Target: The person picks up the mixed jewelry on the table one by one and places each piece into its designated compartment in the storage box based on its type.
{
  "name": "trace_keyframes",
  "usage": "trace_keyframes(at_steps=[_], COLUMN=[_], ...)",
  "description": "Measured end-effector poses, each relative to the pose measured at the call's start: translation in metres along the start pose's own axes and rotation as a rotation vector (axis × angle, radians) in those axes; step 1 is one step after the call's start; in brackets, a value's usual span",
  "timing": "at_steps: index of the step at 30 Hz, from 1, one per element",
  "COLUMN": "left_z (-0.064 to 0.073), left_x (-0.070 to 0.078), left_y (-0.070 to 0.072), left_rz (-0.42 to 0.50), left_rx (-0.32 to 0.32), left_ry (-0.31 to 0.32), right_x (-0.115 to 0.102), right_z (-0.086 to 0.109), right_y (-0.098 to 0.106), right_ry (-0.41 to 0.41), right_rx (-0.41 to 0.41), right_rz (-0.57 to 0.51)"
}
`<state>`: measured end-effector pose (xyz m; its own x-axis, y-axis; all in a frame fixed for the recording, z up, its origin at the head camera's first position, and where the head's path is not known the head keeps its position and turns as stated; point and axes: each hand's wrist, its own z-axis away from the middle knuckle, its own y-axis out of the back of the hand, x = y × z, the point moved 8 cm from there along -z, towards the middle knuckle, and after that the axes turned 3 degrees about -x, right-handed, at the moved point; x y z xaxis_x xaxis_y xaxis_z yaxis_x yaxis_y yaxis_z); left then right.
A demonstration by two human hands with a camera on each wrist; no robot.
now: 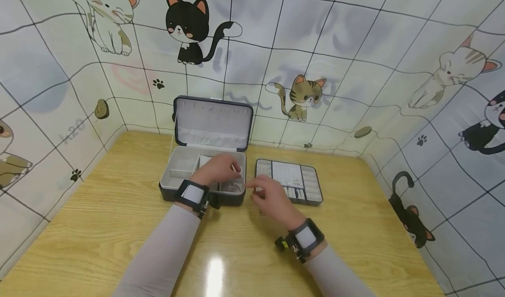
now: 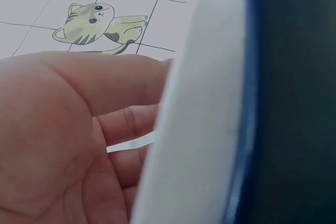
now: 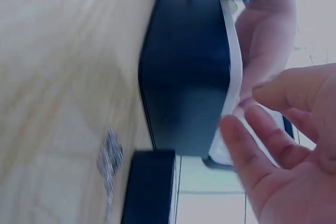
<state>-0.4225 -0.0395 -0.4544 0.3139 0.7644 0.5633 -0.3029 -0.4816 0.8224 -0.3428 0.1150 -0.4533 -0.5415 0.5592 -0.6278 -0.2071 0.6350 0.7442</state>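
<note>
A dark jewelry box (image 1: 203, 198) with a pale lining stands on the table, its lid (image 1: 213, 123) raised. My left hand (image 1: 218, 167) reaches over the front wall into the right part of the box. In the left wrist view the box wall (image 2: 205, 103) hides its fingertips, so I cannot tell whether they pinch anything. Below that hand, a thin curved item (image 1: 232, 187) lies in the front right compartment. Just right of the box hovers my right hand (image 1: 274, 198), fingers loosely bent and apart, with nothing between them (image 3: 283, 129).
A flat dark-edged jewelry tray (image 1: 313, 185) with pale padded sections lies right of the box, holding small items. On the wooden table (image 1: 355, 244), a small silvery chain-like piece (image 3: 109, 158) lies near my right hand. A cat-patterned cloth (image 1: 252, 47) hangs behind.
</note>
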Motion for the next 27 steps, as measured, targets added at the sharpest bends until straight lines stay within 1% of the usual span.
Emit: trace_keyframes(at_steps=[3,7,9,10,14,17,19,24,27], left_z=[0.001,0.002,0.002,0.002,0.000,0.000,0.001,0.000,0.000], left_x=[0.002,0.002,0.003,0.003,0.003,0.003,0.004,0.003,0.003], left_y=[0.000,0.000,0.000,0.000,0.000,0.000,0.000,0.001,0.001], left_rz=[0.013,0.023,0.028,0.028,0.022,0.023,0.028,0.033,0.038], left_rx=[0.007,0.021,0.025,0.027,0.031,0.034,0.036,0.043,0.043], left_ry=[-0.005,-0.001,0.004,0.005,0.002,0.001,0.003,0.000,0.000], right_x=[0.008,0.020,0.023,0.024,0.024,0.025,0.026,0.030,0.034], right_z=[0.000,0.000,0.000,0.001,0.001,0.003,0.005,0.007,0.008], right_y=[0.004,0.005,0.004,0.003,-0.001,-0.004,-0.004,-0.001,0.000], right_ry=[-0.049,-0.137,-0.156,-0.160,-0.135,-0.139,-0.146,-0.187,-0.219], right_rx=[-0.027,-0.086,-0.116,-0.130,-0.195,-0.234,-0.240,-0.213,-0.206], right_rz=[0.057,0.158,0.202,0.226,0.327,0.372,0.398,0.494,0.525])
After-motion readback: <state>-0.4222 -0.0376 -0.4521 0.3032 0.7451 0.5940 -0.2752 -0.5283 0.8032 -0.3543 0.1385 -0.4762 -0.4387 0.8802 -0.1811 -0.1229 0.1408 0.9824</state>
